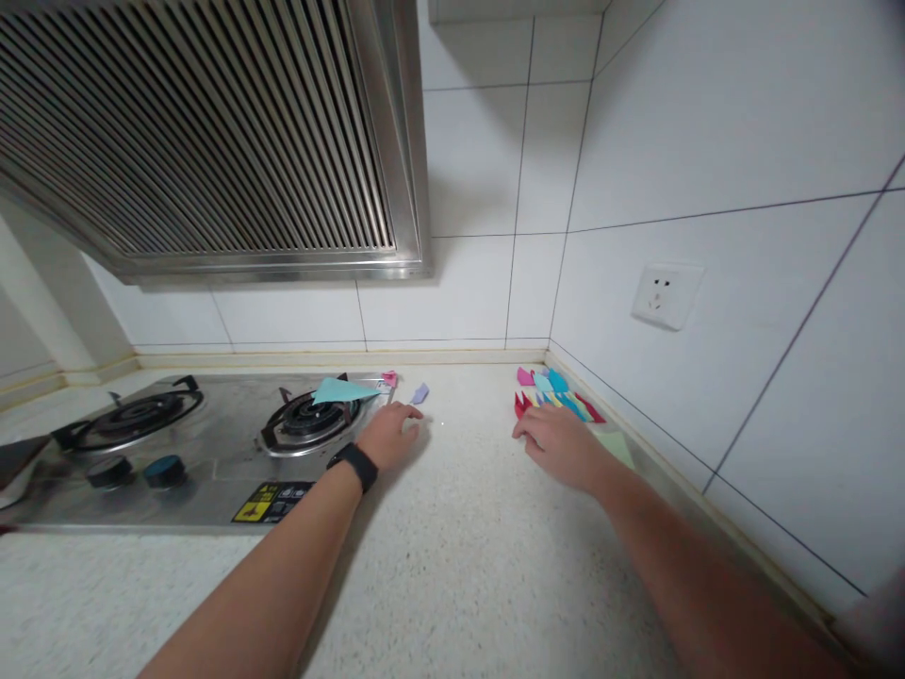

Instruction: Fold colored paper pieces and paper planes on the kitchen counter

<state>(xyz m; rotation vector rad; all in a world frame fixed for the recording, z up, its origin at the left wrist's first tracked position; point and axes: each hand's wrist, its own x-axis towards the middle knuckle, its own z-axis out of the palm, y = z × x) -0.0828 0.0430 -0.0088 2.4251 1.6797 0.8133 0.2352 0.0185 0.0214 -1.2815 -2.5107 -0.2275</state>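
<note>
My left hand point(391, 436), with a black watch point(355, 466) on the wrist, is over the counter at the hob's right edge. Its fingers are loosely bent and apart, with nothing visible in them. Just beyond the fingertips lies a small purple folded paper point(420, 393); a pink folded paper point(389, 378) is a little farther back. My right hand point(558, 443) is in front of a group of colourful folded papers point(557, 382) in the corner, partly covering them. Its bent fingers are beside a red folded paper point(521, 404); whether they touch it is unclear. I see nothing held there.
A light-blue folded paper point(343, 389) lies across the right burner point(311, 424) of the steel gas hob point(212, 471). A pale green paper point(617, 447) is partly behind my right wrist. The range hood point(283, 269) overhangs the hob. A socket point(666, 295) is on the right wall.
</note>
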